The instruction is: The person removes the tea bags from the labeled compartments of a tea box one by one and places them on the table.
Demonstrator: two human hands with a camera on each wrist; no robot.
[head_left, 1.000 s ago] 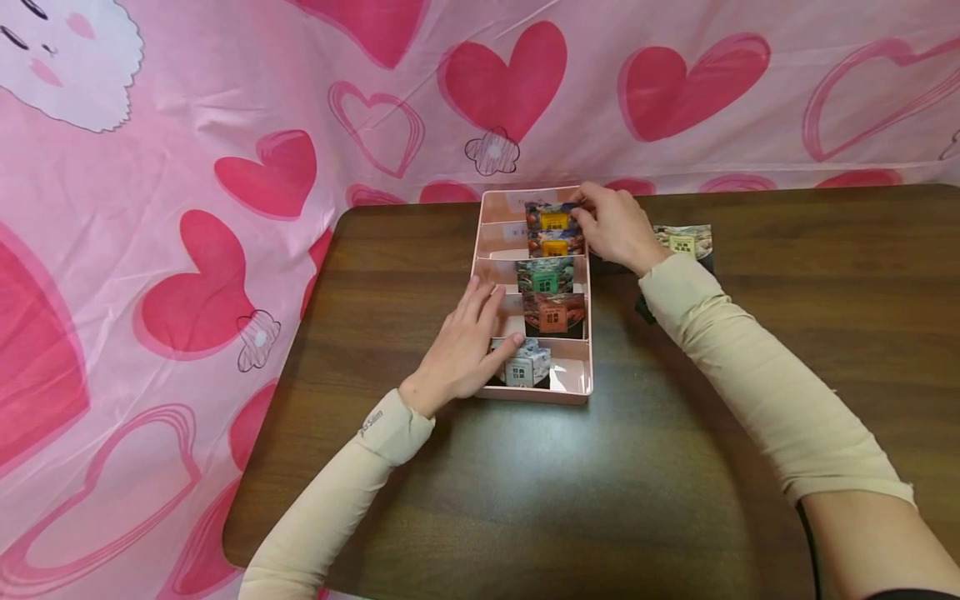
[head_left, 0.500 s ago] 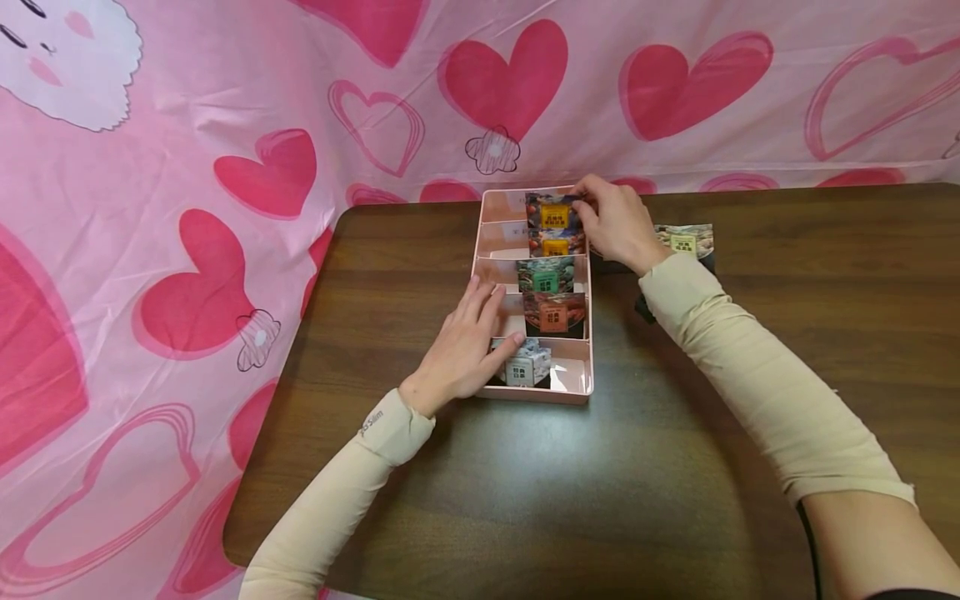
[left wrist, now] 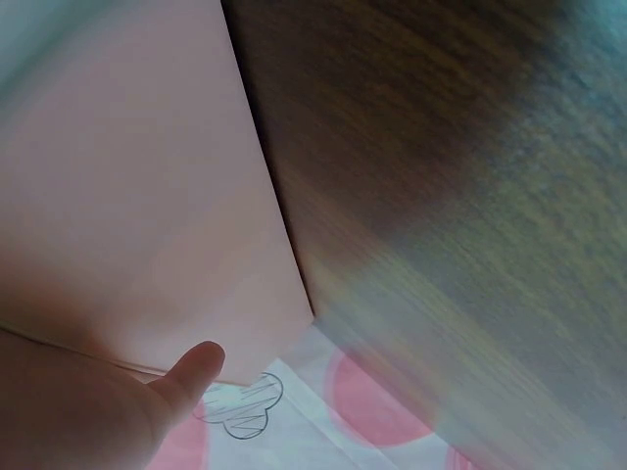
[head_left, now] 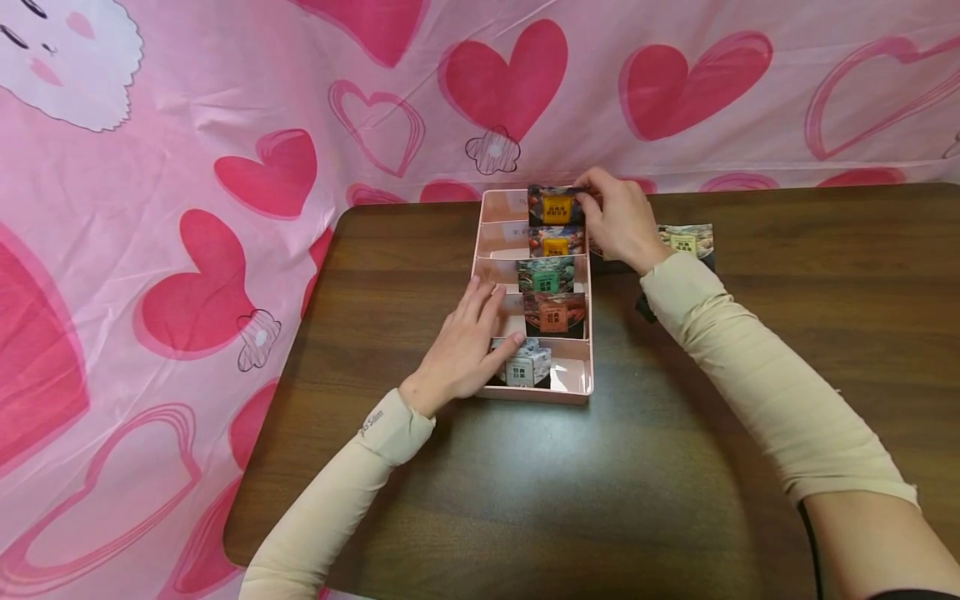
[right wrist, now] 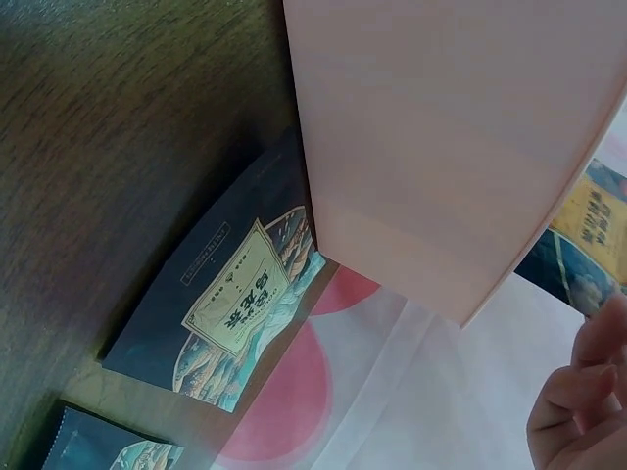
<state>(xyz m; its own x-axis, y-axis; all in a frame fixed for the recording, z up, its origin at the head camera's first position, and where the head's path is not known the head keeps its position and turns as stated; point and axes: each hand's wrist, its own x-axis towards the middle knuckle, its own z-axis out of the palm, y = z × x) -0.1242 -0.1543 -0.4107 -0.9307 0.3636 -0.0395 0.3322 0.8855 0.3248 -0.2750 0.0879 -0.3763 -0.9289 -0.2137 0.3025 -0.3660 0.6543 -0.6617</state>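
Note:
A pink tray (head_left: pixel 536 397) with several compartments stands on the table. My right hand (head_left: pixel 618 221) pinches the right edge of a dark tea sachet with a yellow label (head_left: pixel 556 207), held over the farthest compartment; the right wrist view also has this sachet (right wrist: pixel 591 230) rising above the tray's side. My left hand (head_left: pixel 461 346) rests along the tray's left rim, fingers extended, thumb over the nearest compartment. Inside the tray are another yellow-label sachet (head_left: pixel 555 242), a green one (head_left: pixel 546 276), a red-brown one (head_left: pixel 554 315) and a white one (head_left: pixel 522 367) nearest me.
On the wooden table (head_left: pixel 525 500), right of the tray, lies a dark sachet with a cream label (right wrist: pixel 238 294), partly behind my right forearm in the head view. A further dark packet (right wrist: pixel 113 443) lies nearer. Heart-printed cloth (head_left: pixel 510 83) hangs behind and left.
My right hand has lifted the yellow-label sachet slightly upward and away from me, so more of its front shows. The left hand and the tray have stayed in place.

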